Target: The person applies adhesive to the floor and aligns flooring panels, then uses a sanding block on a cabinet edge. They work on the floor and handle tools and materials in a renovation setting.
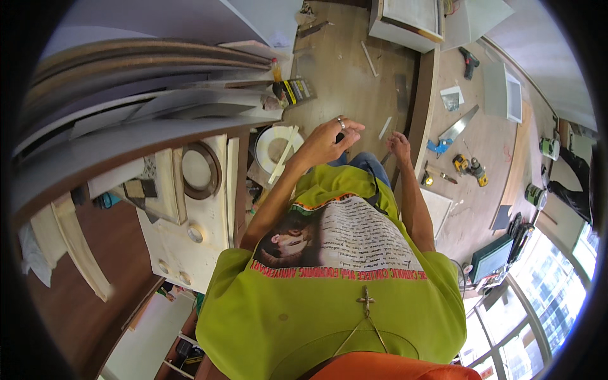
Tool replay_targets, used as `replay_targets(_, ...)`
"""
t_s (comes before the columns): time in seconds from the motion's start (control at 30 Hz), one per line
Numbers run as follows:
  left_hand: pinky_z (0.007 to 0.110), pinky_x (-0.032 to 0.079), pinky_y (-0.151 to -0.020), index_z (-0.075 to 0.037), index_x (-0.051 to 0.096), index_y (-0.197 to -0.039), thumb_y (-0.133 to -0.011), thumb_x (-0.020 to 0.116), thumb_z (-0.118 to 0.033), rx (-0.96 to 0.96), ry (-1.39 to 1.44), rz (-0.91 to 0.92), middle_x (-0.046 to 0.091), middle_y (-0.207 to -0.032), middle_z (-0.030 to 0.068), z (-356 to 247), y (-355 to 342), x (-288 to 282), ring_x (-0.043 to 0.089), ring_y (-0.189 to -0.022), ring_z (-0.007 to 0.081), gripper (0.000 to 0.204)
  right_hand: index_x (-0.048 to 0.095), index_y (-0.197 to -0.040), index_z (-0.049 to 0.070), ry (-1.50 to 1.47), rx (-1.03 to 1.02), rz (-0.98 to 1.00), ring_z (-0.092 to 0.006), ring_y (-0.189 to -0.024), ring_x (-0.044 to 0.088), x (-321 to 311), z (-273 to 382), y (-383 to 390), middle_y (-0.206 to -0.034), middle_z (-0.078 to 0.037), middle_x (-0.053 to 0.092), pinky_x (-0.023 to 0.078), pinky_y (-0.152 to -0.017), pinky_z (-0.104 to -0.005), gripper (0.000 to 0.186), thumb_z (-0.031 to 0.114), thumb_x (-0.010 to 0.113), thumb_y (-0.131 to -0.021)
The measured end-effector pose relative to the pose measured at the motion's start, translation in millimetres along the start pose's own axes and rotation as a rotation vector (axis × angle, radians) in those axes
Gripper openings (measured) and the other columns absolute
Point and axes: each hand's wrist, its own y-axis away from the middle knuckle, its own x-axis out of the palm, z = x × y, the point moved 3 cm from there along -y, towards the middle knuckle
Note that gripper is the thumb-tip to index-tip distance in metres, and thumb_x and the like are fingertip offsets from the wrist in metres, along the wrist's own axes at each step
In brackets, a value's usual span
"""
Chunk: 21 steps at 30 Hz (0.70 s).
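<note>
My left hand [329, 140], with rings on a finger, is held out in front of my body. Its fingers stretch to the right and nothing clear shows in them. A dark spot beneath its palm is too small to make out. My right hand [399, 147] is curled, fingertips drawn together, near the edge of the workbench [425, 95]. Whatever it may hold is hidden. Between and beyond the hands, a thin white strip [385, 128] lies on the wooden floor [342, 69]. A white round bucket [276, 147] with a pale wood strip [283, 155] across it stands left of my left hand.
On the right surface lie a hand saw [457, 126] with a blue handle, a yellow drill [478, 171], a brush [441, 174] and a black power tool [468, 63]. Stacked panels [152, 76] fill the left. A white drawer box [405, 25] stands at the far end.
</note>
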Motion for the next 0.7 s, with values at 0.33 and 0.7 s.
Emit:
replay_targets(0.33, 0.033, 0.048, -0.087, -0.003, 0.064, -0.116, -0.093, 0.059, -0.016, -0.139, -0.178, -0.204, 0.067, -0.106, 0.013, 2, -107, -88, 0.064, -0.099, 0.0237, 0.026, 0.063, -0.114, 0.0, 0.266, 0.189, 0.017, -0.0177, -0.078, 0.066, 5, 42, -89, -0.094, -0.009, 0.068, 0.052, -0.068, -0.0295, 0.031, 0.017, 0.051, -0.092)
replay_targets(0.7, 0.036, 0.05, -0.085, -0.003, 0.063, -0.118, -0.093, 0.061, -0.023, -0.233, -0.217, -0.06, 0.066, -0.11, 0.017, 25, -248, -96, 0.064, -0.101, 0.0271, 0.032, 0.067, -0.102, 0.001, 0.615, 0.061, 0.215, -0.0211, -0.081, 0.065, -11, 87, -257, -0.096, -0.013, 0.068, 0.052, -0.072, -0.034, 0.029, 0.023, 0.052, -0.092)
